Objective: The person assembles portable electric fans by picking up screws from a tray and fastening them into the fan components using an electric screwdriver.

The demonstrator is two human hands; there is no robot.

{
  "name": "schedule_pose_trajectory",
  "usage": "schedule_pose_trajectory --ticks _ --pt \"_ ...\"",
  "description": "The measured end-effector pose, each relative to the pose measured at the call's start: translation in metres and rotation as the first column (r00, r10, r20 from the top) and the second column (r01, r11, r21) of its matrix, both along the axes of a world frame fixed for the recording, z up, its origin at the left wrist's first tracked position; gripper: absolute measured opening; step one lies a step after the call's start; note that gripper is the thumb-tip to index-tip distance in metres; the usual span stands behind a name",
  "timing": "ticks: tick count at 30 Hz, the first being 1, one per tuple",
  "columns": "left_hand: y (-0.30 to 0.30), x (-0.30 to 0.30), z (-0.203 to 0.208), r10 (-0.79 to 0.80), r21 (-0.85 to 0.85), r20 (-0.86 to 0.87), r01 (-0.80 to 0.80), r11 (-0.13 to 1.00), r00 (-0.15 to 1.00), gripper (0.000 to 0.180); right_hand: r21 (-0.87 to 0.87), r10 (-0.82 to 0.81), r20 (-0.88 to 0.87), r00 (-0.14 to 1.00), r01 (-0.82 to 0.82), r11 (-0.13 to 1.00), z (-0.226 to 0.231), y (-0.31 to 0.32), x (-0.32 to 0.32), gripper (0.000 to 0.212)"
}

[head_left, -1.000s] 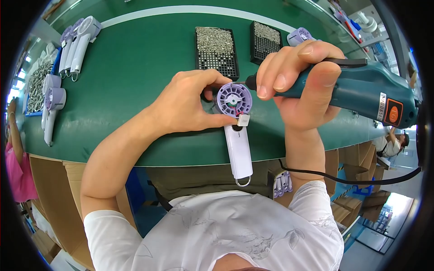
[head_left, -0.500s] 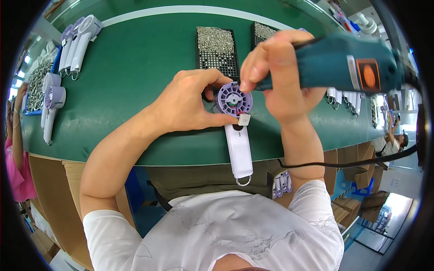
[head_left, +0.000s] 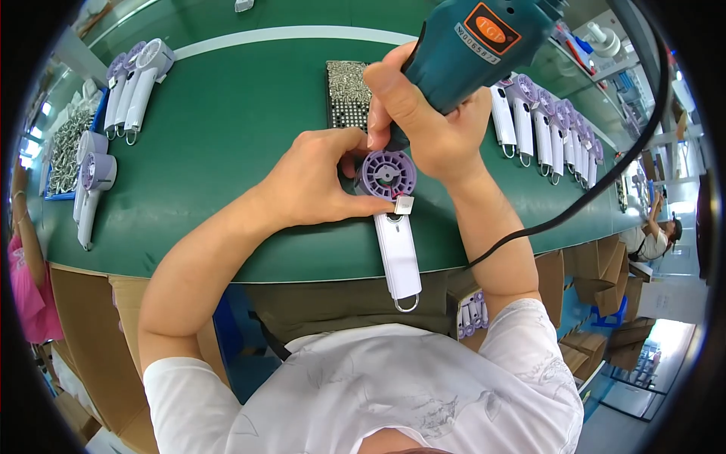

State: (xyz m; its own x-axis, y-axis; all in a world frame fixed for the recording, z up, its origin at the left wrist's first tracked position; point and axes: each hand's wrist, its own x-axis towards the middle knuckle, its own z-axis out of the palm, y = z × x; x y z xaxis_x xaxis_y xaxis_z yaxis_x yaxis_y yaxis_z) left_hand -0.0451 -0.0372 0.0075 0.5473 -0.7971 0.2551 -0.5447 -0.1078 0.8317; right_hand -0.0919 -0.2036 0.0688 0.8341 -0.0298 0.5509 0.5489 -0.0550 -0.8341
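Note:
A handheld fan (head_left: 398, 253) with a white handle and a purple round head lies before me, its handle toward my body and a wire loop at its end. My left hand (head_left: 321, 178) is closed round the fan's head, the thumb by a small white square piece (head_left: 404, 205) at the neck. A teal electric screwdriver (head_left: 461, 57) is gripped in my right hand (head_left: 431, 125), tilted, its dark nose down at the far rim of the fan's head. Whether its tip touches the fan is hidden by my fingers.
A black tray (head_left: 348, 94) of small metal screws stands beyond my hands. Several fans (head_left: 548, 129) are lined up at the right, more (head_left: 141, 87) at the left beside a blue bin (head_left: 72, 147) of metal parts. The screwdriver's black cord (head_left: 575, 204) crosses my right forearm.
My right hand has swung the screwdriver from nearly level to steeply tilted, its body moving up and left. The left hand and fan have barely moved. The row of fans at right is now uncovered.

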Motion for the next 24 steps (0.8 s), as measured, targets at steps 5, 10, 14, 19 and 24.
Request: schedule_pose_trajectory --ticks 5,10,14,19,24 --pt "-0.001 0.0 0.0 -0.003 0.009 0.048 0.002 1.0 0.999 0.062 0.316 0.15 0.204 0.967 -0.21 0.925 0.007 -0.034 0.003 0.025" --pt "-0.001 -0.001 -0.003 0.009 -0.053 0.159 -0.001 0.999 0.987 0.058 0.317 -0.337 0.113 0.935 0.288 0.904 -0.018 -0.045 0.02 0.026" --pt "0.002 -0.001 0.0 0.01 -0.031 0.098 -0.007 0.999 0.995 0.059 0.314 -0.383 0.033 0.923 0.354 0.881 -0.031 -0.041 0.027 0.029" --pt "0.001 -0.002 0.001 0.008 -0.005 0.085 -0.008 1.0 0.996 0.059 0.31 -0.399 -0.03 0.916 0.388 0.868 -0.026 -0.033 0.029 0.025" --pt "0.002 -0.003 0.0 0.006 -0.017 0.088 -0.005 1.0 0.996 0.058 0.294 -0.432 -0.106 0.896 0.443 0.847 -0.025 -0.028 0.028 0.026"
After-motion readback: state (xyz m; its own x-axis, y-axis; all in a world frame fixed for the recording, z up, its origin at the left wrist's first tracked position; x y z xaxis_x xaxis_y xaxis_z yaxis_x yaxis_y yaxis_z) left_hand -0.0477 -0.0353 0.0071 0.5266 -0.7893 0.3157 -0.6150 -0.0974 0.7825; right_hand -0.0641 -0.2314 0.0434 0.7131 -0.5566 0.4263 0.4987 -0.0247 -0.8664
